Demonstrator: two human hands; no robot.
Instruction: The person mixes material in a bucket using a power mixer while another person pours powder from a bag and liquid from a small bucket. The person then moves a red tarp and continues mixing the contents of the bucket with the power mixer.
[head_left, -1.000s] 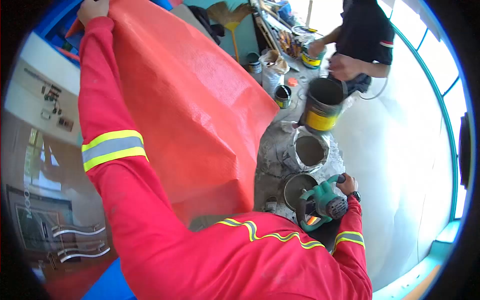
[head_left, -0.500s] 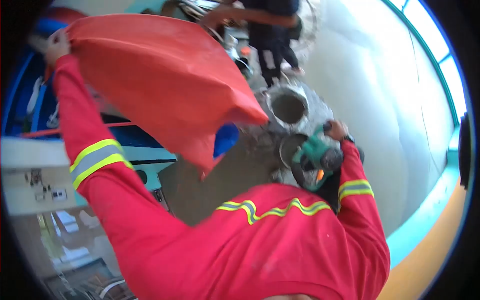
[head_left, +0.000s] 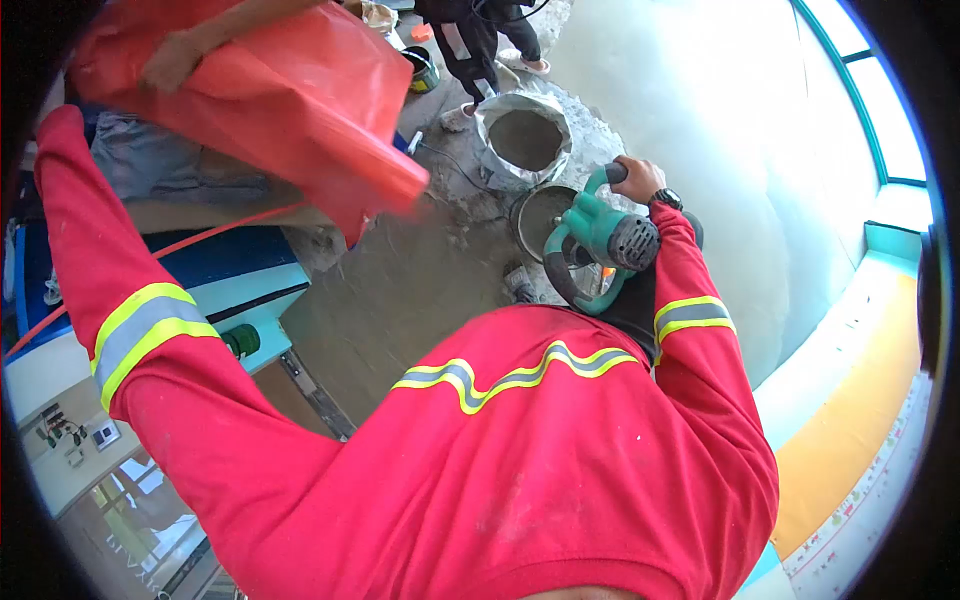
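Observation:
My right hand (head_left: 640, 182) is wrapped round the handle of a green power mixer (head_left: 612, 235), which stands over a round bucket (head_left: 535, 222). At the upper left, my left hand (head_left: 52, 97) is beside the edge of a large red sheet (head_left: 290, 90); its fingers are too dim and hidden to make out. Another person's hand (head_left: 174, 62) lies against the same sheet. Just beyond the mixer is a bag-lined container (head_left: 568, 150) with grey material inside.
A person in dark trousers (head_left: 470, 55) stands beyond the container. A dark bucket (head_left: 422, 72) is near them. A cable crosses the floor. Blue and white furniture (head_left: 250, 300) stands at left; a pale wall with windows (head_left: 875, 105) is at right.
The red sheet has moved up and left, and the other person's hand is now at it. The view has shifted, with the mixer and containers higher in it. My right hand still holds the mixer.

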